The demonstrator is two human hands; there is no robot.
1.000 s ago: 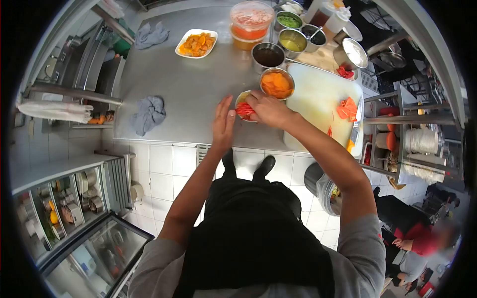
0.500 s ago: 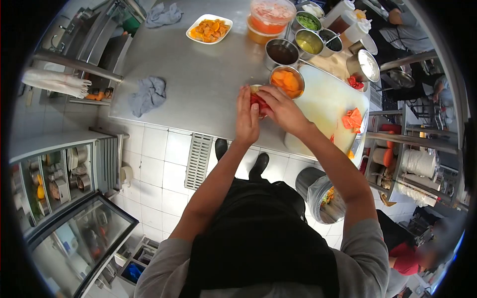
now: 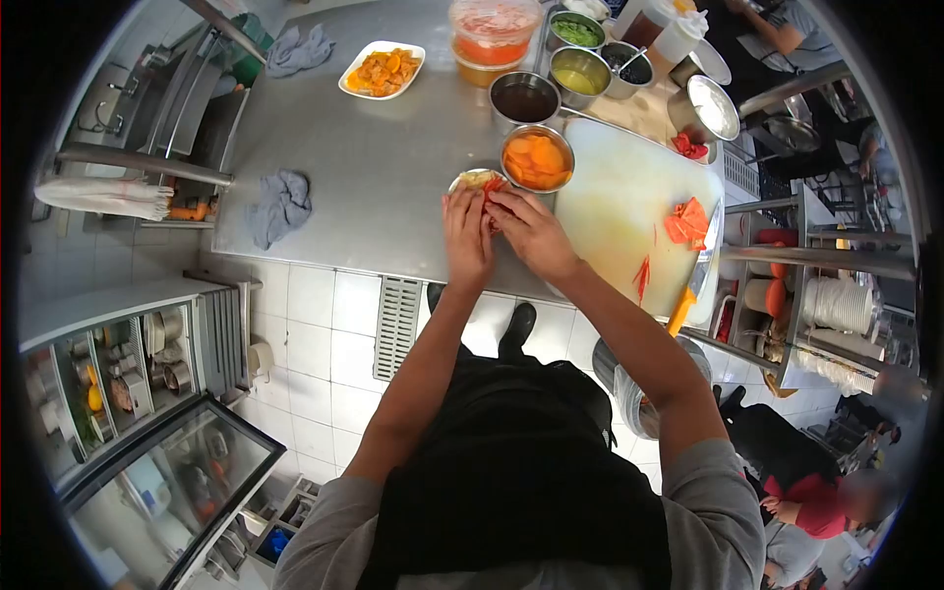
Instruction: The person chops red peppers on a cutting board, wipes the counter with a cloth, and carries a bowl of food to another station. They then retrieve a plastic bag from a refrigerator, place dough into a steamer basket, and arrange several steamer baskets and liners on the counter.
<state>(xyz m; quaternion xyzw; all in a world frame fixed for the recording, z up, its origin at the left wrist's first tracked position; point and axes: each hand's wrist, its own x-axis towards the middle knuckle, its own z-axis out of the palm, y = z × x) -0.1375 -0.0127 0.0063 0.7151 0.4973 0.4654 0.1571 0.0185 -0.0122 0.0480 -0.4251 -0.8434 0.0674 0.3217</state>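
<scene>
Thin red strips [image 3: 490, 193], which look like cut pepper, are gathered between my two hands at the table's front edge. My left hand [image 3: 466, 234] cups them from the left with its fingers closed. From the right, my right hand [image 3: 532, 232] presses its bent fingers against the same strips. Just beyond my fingertips the rim of a small bowl [image 3: 476, 177] with pale contents shows; my hands hide the rest of it. A metal bowl of orange slices [image 3: 537, 158] stands close behind my right hand.
Right of my hands lies a white cutting board [image 3: 629, 187] with red scraps [image 3: 686, 223] and a yellow-handled knife [image 3: 685, 303]. Behind are metal containers of sauce [image 3: 524, 99] and greens [image 3: 576, 31]. A white dish of orange food [image 3: 383, 71] and grey cloths [image 3: 279, 208] lie leftward.
The view has shifted, so the table things sit further left. My hands have parted slightly at the top, showing red strips and the bowl's rim. More of the knife shows.
</scene>
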